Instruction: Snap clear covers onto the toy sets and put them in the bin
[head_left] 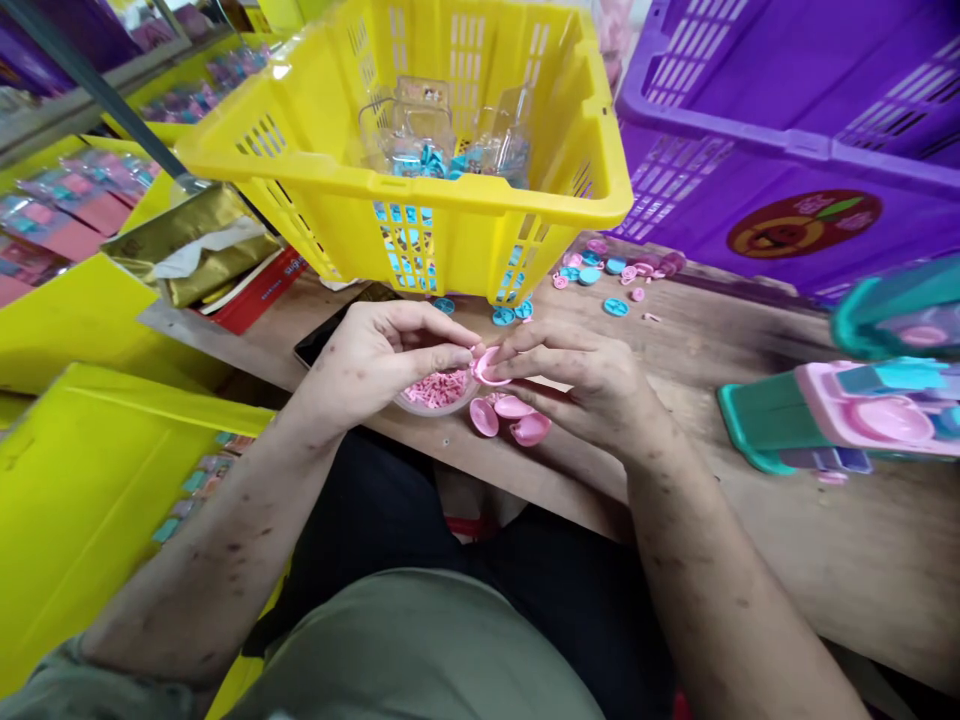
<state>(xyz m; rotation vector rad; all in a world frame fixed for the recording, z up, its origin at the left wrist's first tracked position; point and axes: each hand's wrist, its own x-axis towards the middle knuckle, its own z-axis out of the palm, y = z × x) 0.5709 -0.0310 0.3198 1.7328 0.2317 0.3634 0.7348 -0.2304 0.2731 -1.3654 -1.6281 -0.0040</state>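
My right hand has its fingers closed on a pink rounded plastic shell, held just above the table. The thumb and forefinger of my left hand are pinched at the shell's left edge, on a small pink plastic piece mostly hidden by the fingertips. Below my left hand stands a clear round bowl filled with small pink pieces. Several more pink shells lie on the table, under my right hand and beside the bowl.
A yellow crate holding clear cases and blue parts stands ahead. Blue and pink discs lie scattered to its right, before purple crates. Green-and-pink toy units stand at right, a tissue pack at left.
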